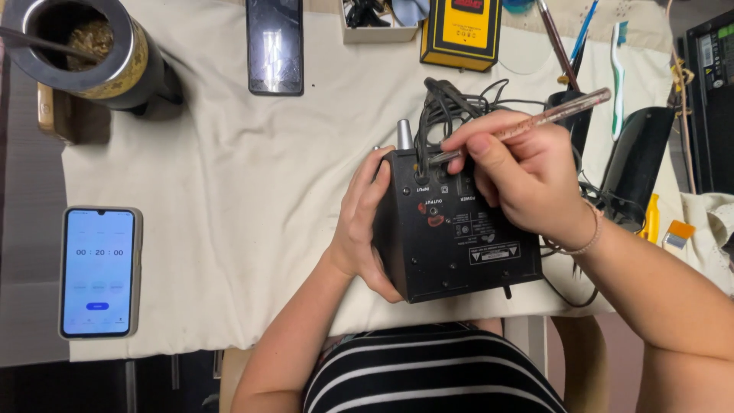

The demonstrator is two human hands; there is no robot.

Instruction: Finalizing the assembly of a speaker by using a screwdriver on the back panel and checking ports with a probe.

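A black box-shaped electronic unit (451,229) sits at the near edge of the cloth-covered table (229,191), its panel of sockets and small white labels turned up toward the camera. The left hand (361,226) comes in from below with the forearm angled up, palm pressed to the unit's left side, fingers curled around that edge in a firm hold. The right hand (527,180) reaches in from the right, wrist bent over the unit's top, closed in a pen-like pinch on a slim screwdriver with a clear handle (527,122); its metal tip touches the panel near the upper sockets. A tangle of black cables (459,99) lies just behind the unit. Farther back stands a yellow rectangular meter (462,30), with a dark phone (274,46) lying flat to its left. At the left edge, a phone with a lit timer screen (100,271) rests beside the cloth, and a round dark cup (84,46) stands in the far left corner.
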